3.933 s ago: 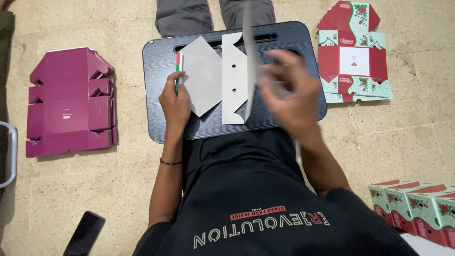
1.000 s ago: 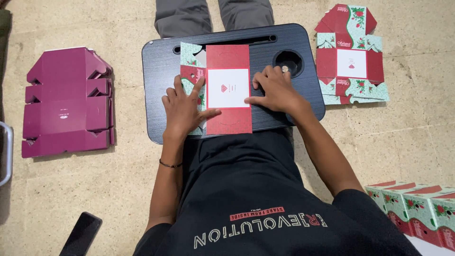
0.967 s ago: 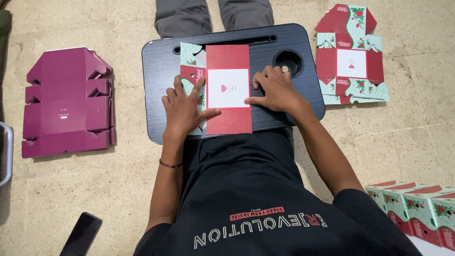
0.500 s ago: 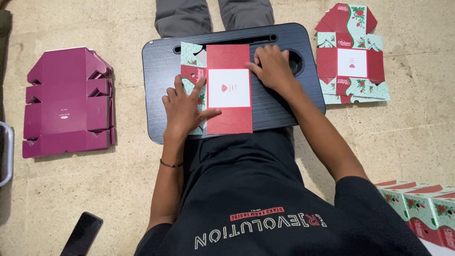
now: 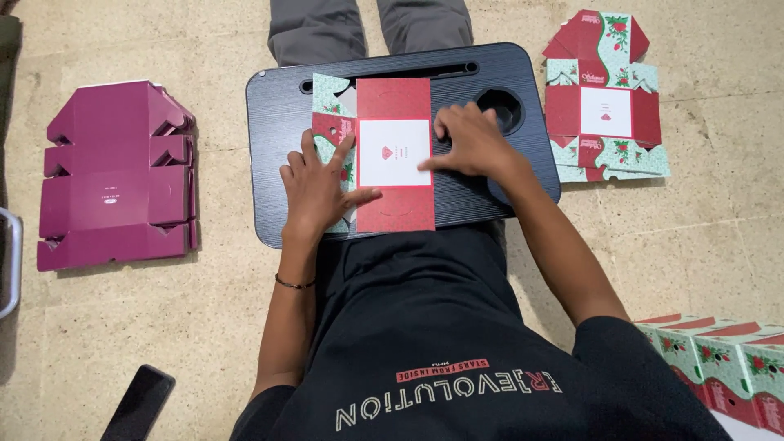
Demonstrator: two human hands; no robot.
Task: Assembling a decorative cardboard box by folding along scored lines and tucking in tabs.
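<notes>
My left hand (image 5: 320,186) lies flat, fingers spread, pressing down on the left side of the carton (image 5: 384,153); its grip is not closed on anything, just palm and fingers bearing on the card. The thumb reaches across onto the red panel, and the fingers cover the green flaps on the carton's left edge. My right hand (image 5: 472,145) rests at the carton's right edge, fingers loosely curled, the fingertips touching the red panel beside its white label; it too pins rather than clasps.

The carton is a flat, folded piece, red with a white square in the middle and green floral flaps showing on the left. It lies near the middle of the desk (image 5: 278,131), a dark lap tray with a slot along its far edge and a round recess (image 5: 502,106) just beyond my right hand. The desk sits over my lap, on a tiled floor (image 5: 204,327).

To the right of the desk, on the floor, an unfolded blank (image 5: 604,98) of the same red and green print lies open. To the left, well apart, is a stack of purple blanks (image 5: 114,175). At the lower right edge I see folded boxes (image 5: 719,359) in the same print. A dark phone (image 5: 139,404) lies on the floor at lower left. Someone's grey trouser legs (image 5: 367,24) show beyond the desk.
</notes>
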